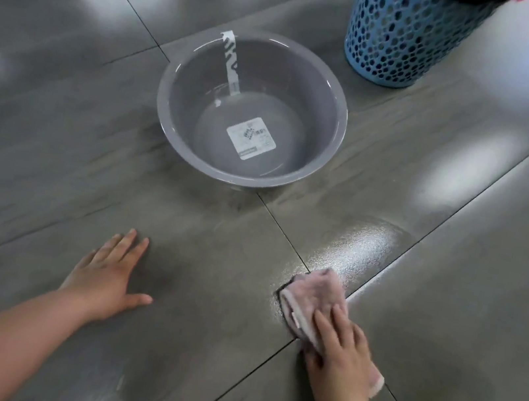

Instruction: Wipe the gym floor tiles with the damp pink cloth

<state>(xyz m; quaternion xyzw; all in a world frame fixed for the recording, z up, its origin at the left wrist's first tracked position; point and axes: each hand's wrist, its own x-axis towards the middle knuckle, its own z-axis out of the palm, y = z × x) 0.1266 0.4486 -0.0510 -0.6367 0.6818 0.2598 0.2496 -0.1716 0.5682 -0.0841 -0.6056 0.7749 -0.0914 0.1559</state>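
Pink folded cloth (pixel 313 298) lay on the grey glossy floor tiles (pixel 206 295), over a joint between them. The right hand (pixel 340 358) pressed it down with almost straight fingers. The left hand (pixel 105 275) rested flat on a tile, fingers spread and holding nothing.

A folded pink cloth (pixel 313 300) lies flat on the grey floor tiles (pixel 468 302), straddling the point where dark grout lines meet, its near half pinned under the right hand (pixel 341 354). A wet, glistening streak fans across the glossy tile just beyond it.
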